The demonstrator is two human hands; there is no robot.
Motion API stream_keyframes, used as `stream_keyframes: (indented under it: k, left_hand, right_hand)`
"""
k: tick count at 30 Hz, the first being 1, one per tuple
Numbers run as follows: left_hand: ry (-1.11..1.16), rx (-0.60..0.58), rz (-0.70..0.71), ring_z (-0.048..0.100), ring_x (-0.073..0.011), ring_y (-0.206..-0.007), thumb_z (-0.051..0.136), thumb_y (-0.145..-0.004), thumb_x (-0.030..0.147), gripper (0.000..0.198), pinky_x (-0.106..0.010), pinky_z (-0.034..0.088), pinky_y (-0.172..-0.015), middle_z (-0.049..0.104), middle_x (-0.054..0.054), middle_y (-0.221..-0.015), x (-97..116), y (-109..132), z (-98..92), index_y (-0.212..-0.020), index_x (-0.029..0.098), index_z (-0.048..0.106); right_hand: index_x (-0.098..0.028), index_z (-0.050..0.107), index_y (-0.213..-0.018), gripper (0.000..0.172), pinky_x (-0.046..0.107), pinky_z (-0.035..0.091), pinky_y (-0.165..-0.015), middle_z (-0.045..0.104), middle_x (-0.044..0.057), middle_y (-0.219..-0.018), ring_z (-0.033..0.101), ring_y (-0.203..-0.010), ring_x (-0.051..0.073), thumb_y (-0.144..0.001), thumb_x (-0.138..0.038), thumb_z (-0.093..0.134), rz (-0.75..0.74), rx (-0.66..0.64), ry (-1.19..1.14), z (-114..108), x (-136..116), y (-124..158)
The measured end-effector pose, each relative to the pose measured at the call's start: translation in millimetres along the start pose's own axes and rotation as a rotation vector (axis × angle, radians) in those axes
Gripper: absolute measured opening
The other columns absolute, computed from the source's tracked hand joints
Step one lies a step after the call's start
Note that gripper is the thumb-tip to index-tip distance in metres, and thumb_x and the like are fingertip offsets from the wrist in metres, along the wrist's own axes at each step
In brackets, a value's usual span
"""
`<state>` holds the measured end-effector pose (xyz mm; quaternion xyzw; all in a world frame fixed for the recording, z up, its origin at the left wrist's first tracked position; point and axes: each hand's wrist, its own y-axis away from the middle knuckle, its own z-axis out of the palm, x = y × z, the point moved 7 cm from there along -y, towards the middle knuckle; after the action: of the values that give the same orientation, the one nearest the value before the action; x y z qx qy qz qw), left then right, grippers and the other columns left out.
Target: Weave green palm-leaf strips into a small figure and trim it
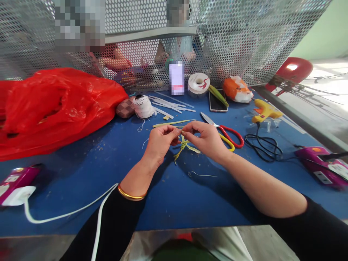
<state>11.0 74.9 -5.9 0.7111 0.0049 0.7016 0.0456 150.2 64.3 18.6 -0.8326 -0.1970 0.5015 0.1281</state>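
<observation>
This looks like a craft workshop. The blue desk [81, 163] carries scissors [216, 125], a yellow glue gun [265, 112], a cone of white thread [144, 107], a white roll [193, 85], loose strips [174, 105] and a small plaited piece [183, 144]. Power strips [307, 160] lie toward both ends. Through a perforated screen [233, 43] another person's arm [115, 61] shows, and a red chair [297, 70] stands beyond.

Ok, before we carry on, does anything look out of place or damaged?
The white cable looks awkward: it crosses in front of the left sleeve, where it might snag. A stray curled thread lies on the blue tabletop. No spill or damage stands out.
</observation>
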Motion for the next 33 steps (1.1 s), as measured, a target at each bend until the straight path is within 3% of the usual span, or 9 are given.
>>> stream_keyframes:
  k: [5,8,12,19,23,25,28,33]
  left_hand:
    - [-0.056,0.027,0.089,0.056,-0.0113,-0.050,0.073,-0.070,0.031,0.017,-0.025,0.047,-0.055,0.060,0.001,-0.051,5.8,2.7,0.5,-0.063,0.018,0.065]
    - [-0.048,-0.010,0.032,0.060,-0.0121,-0.052,0.073,-0.070,0.029,0.015,-0.026,0.049,-0.056,0.063,0.000,-0.054,3.8,4.0,4.2,-0.066,0.016,0.066]
    - [-0.029,-0.026,-0.032,0.062,-0.0119,-0.054,0.067,-0.074,0.027,0.013,-0.025,0.051,-0.056,0.065,-0.002,-0.060,0.1,2.9,4.6,-0.068,0.015,0.067]
    - [-0.173,0.033,0.125,0.061,-0.0115,-0.055,0.066,-0.077,0.026,0.012,-0.024,0.053,-0.057,0.063,-0.001,-0.059,7.8,3.9,3.2,-0.071,0.016,0.066]
    - [-0.210,0.000,0.138,0.064,-0.0126,-0.056,0.065,-0.081,0.035,0.019,-0.022,0.051,-0.051,0.068,-0.004,-0.071,8.9,2.2,3.6,-0.082,0.017,0.070]
    - [-0.210,0.056,0.145,0.065,-0.0126,-0.056,0.065,-0.081,0.038,0.023,-0.022,0.049,-0.048,0.070,-0.005,-0.079,11.3,-0.7,-4.5,-0.088,0.017,0.071]
    - [-0.220,0.201,0.166,0.064,-0.0115,-0.054,0.069,-0.078,0.030,0.018,-0.021,0.048,-0.047,0.069,-0.003,-0.074,18.6,-4.0,-22.9,-0.089,0.017,0.072]
    - [-0.095,0.481,0.335,0.061,-0.0097,-0.053,0.071,-0.072,0.024,0.018,-0.019,0.046,-0.046,0.068,0.000,-0.074,46.5,3.2,-59.7,-0.089,0.018,0.070]
  right_hand:
    - [-0.018,0.066,-0.075,0.009,0.028,0.041,-0.059,0.065,0.001,-0.069,0.054,-0.064,0.013,-0.081,-0.024,0.064,0.080,0.003,-0.040,1.5,3.6,1.4]
    - [-0.017,0.064,-0.071,0.010,0.027,0.039,-0.056,0.062,0.000,-0.065,0.052,-0.059,0.012,-0.078,-0.023,0.065,0.150,-0.013,-0.077,1.7,10.4,0.2]
    - [-0.016,0.063,-0.072,0.010,0.027,0.039,-0.057,0.062,0.000,-0.067,0.051,-0.061,0.012,-0.079,-0.024,0.065,0.136,-0.023,-0.066,0.8,12.5,-2.9]
    - [-0.017,0.061,-0.073,0.013,0.027,0.037,-0.056,0.060,-0.001,-0.067,0.050,-0.060,0.011,-0.080,-0.028,0.064,0.184,-0.064,-0.194,5.6,17.2,-2.4]
    - [-0.017,0.060,-0.070,0.013,0.027,0.034,-0.053,0.058,-0.002,-0.061,0.047,-0.055,0.010,-0.079,-0.026,0.063,0.222,-0.002,-0.161,-8.7,24.1,-6.4]
    - [-0.017,0.059,-0.069,0.013,0.027,0.035,-0.053,0.058,-0.002,-0.058,0.047,-0.054,0.010,-0.078,-0.025,0.064,0.231,0.115,-0.147,-25.3,29.1,-10.5]
    - [-0.018,0.059,-0.069,0.013,0.028,0.038,-0.057,0.057,-0.003,-0.056,0.052,-0.055,0.011,-0.077,-0.026,0.065,0.231,0.258,-0.168,-46.2,36.5,-15.3]
    - [-0.019,0.059,-0.070,0.012,0.028,0.039,-0.057,0.059,-0.002,-0.058,0.052,-0.054,0.012,-0.078,-0.026,0.063,0.240,0.269,-0.064,-51.8,41.1,-16.1]
